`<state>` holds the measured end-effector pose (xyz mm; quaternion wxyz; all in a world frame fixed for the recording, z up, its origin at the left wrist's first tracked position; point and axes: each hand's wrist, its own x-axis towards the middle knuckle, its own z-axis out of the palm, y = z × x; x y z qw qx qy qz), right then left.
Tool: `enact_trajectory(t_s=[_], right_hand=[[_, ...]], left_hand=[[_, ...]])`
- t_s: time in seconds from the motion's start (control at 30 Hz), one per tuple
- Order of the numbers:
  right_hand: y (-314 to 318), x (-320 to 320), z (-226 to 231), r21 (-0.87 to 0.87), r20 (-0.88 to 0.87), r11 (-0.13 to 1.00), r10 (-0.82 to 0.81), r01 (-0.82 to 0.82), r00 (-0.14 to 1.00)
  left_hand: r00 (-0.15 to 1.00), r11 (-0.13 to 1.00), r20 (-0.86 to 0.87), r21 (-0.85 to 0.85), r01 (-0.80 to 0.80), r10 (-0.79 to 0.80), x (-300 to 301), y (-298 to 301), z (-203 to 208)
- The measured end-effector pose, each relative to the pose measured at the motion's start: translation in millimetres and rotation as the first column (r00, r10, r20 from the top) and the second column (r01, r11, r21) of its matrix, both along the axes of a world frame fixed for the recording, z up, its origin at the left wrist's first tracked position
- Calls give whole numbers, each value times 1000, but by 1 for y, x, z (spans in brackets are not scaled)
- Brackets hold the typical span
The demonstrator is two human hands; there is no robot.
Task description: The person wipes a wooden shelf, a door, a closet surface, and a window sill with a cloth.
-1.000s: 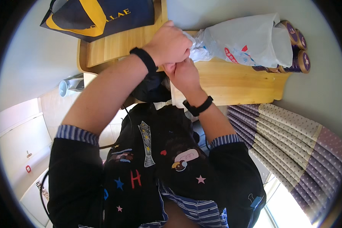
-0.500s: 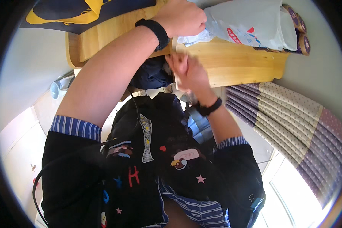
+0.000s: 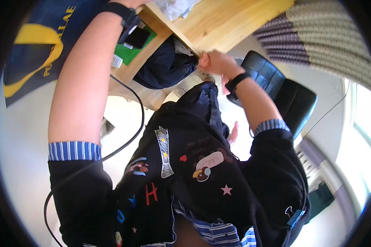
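Observation:
My left hand (image 3: 135, 3) reaches up past the top edge, so only its wrist end shows and its fingers are cut off. Just below its black wristband lies an open wooden compartment (image 3: 158, 25), holding a green packet (image 3: 127, 53), a black phone-like slab (image 3: 137, 38) and a white remote-like object (image 3: 116, 61). My right hand (image 3: 219, 62) is at the front corner of the wooden desktop (image 3: 231, 20), fingers bent and closed. What they grip, if anything, is hidden. Left of that hand, a dark fabric bundle (image 3: 163, 66) sits below the desktop.
A navy bag (image 3: 33, 61) with yellow straps stands at upper left. Clear crumpled plastic (image 3: 175, 7) lies on the desktop. To the right are a black padded chair (image 3: 282, 82) and a patterned curtain (image 3: 329, 37). A black cable (image 3: 132, 140) loops past my left arm.
The view has shifted, uncovering the compartment and chair; the white plastic bag has left view. My left hand has moved up and left, my right hand to the desktop's corner.

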<state>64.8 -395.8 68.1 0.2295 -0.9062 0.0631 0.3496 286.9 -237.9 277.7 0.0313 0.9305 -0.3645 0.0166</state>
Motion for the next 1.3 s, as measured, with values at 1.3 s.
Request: enact_trajectory(t_s=[1.3], right_hand=[[68, -1, -48, 80, 911, 938, -206, 337, 356]], left_hand=[[998, 963, 31, -263, 63, -56, 14, -4, -20]])
